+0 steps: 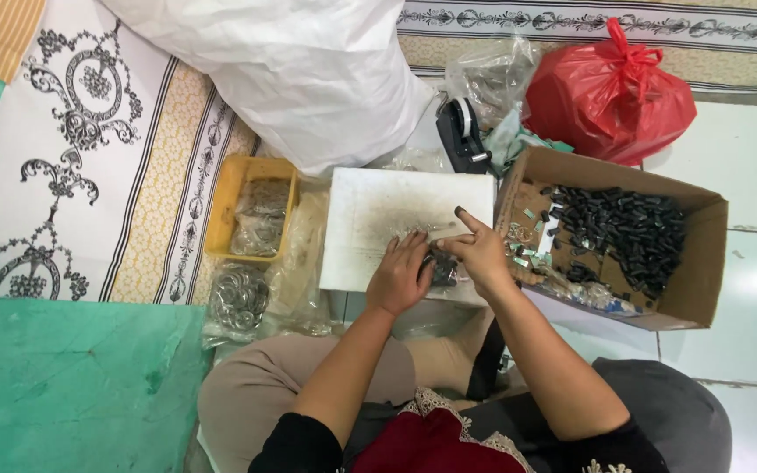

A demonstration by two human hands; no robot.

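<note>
White, scuffed and flat, a rectangular work board (378,219) lay on the floor before a seated person. Both hands met at its near edge: the left hand (400,276) curled palm-down, the right hand (482,254) beside it with the forefinger raised. Between them sat a small dark part (442,267), apparently pinched from both sides; how tightly either hand closed on it could not be told, since the fingers hid the contact. Fine metal bits were scattered over the board's middle. To the right, touching the board, stood an open cardboard box (703,263) with a heap of small black cylindrical pieces (633,232) and some silvery clips. Left of the board stood a yellow plastic tray (225,210) of bagged parts, with a clear bag of metal rings (238,298) just below it. By appearance, the step in hand was fitting one small piece together; the next move would call for a steady, aligned press.
</note>
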